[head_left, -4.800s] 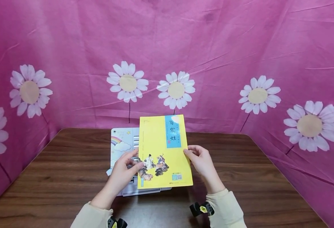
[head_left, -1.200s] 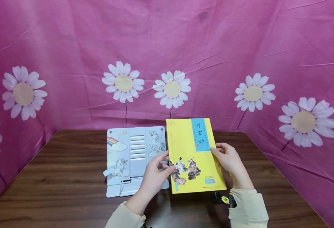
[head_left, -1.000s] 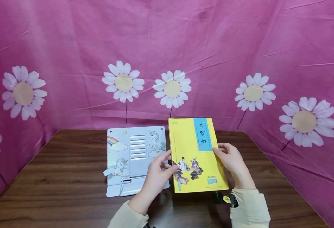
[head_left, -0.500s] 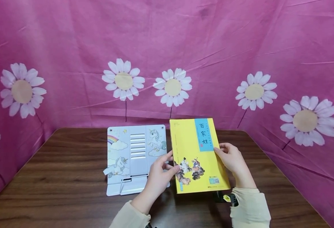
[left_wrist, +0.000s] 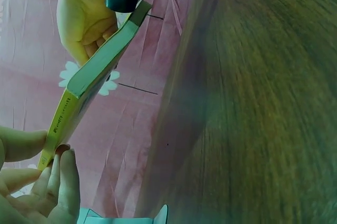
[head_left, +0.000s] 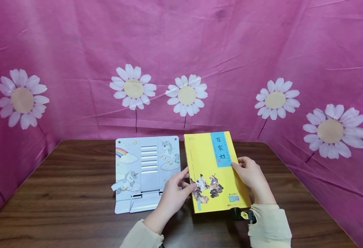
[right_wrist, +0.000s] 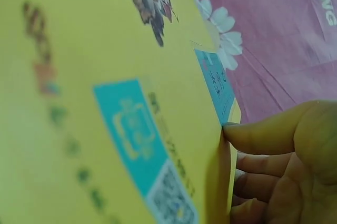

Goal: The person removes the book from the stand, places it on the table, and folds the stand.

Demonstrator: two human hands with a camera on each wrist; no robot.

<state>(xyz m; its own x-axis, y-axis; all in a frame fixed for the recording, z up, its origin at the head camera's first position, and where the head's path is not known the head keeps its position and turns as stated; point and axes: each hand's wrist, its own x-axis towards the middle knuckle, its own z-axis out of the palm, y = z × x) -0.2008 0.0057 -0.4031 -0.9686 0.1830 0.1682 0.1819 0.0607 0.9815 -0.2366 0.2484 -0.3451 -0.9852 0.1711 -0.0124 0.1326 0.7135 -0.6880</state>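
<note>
In the head view a yellow paperback book (head_left: 204,155), with a blue title panel, is held up over the table, its front cover facing me. My left hand (head_left: 174,191) pinches its spine edge, thumb on the cover and fingers behind. My right hand (head_left: 253,175) grips the opposite edge at mid-height, thumb in front. The left wrist view shows the book's spine (left_wrist: 62,116) and bottom page edges, with the lower side off the tabletop. The right wrist view has the right thumb (right_wrist: 274,133) pressed at the cover's edge. A white-lilac unicorn book stand (head_left: 150,179) is left of the book.
The stand has a slotted middle panel and a wire-framed ledge at its front. Brown wood-grain table (head_left: 60,193) extends on both sides. Behind it hangs a pink cloth (head_left: 224,41) printed with daisies. A black wrist camera (head_left: 241,215) sits below the right hand.
Since the earliest frame, both hands have carried the book rightward, uncovering the stand. Over the last half second the book has dipped slightly, still in both hands. The stand stays put.
</note>
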